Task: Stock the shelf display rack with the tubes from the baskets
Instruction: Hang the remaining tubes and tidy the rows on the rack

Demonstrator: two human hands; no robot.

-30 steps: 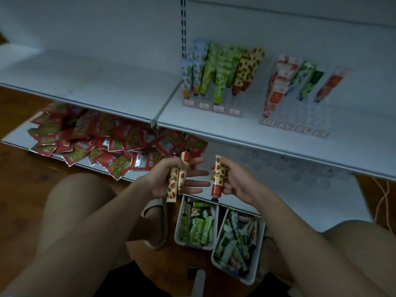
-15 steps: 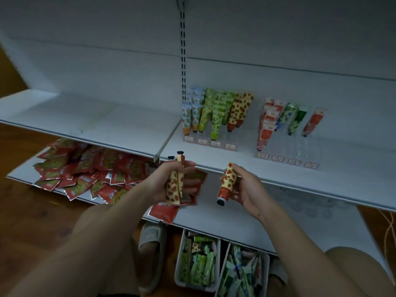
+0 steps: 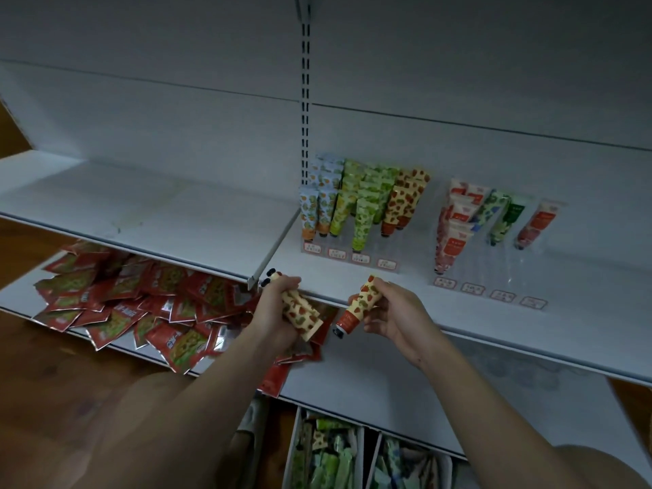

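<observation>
My left hand (image 3: 278, 314) grips two cream tubes with a strawberry print (image 3: 301, 310), their black caps pointing up and left. My right hand (image 3: 395, 312) pinches one more strawberry tube (image 3: 358, 308), cap down and to the left. Both hands hover at the front edge of the white shelf (image 3: 458, 319). On that shelf a clear display rack (image 3: 352, 255) holds rows of blue, green and strawberry tubes (image 3: 402, 202). A second rack (image 3: 494, 291) to the right holds red, green and pink tubes. Two white baskets (image 3: 370, 453) of mixed tubes stand on the floor at the bottom.
A heap of red snack packets (image 3: 141, 301) covers the lower shelf on the left. The upper left shelf board (image 3: 141, 206) is bare. A slotted upright (image 3: 305, 100) runs up the back panel. My knees show at the bottom corners, over a wooden floor (image 3: 35, 365).
The view tilted up from the baskets to the shelf. Both hands rose with their tubes toward the shelf's front edge. The left hand's fingers closed round its two tubes.
</observation>
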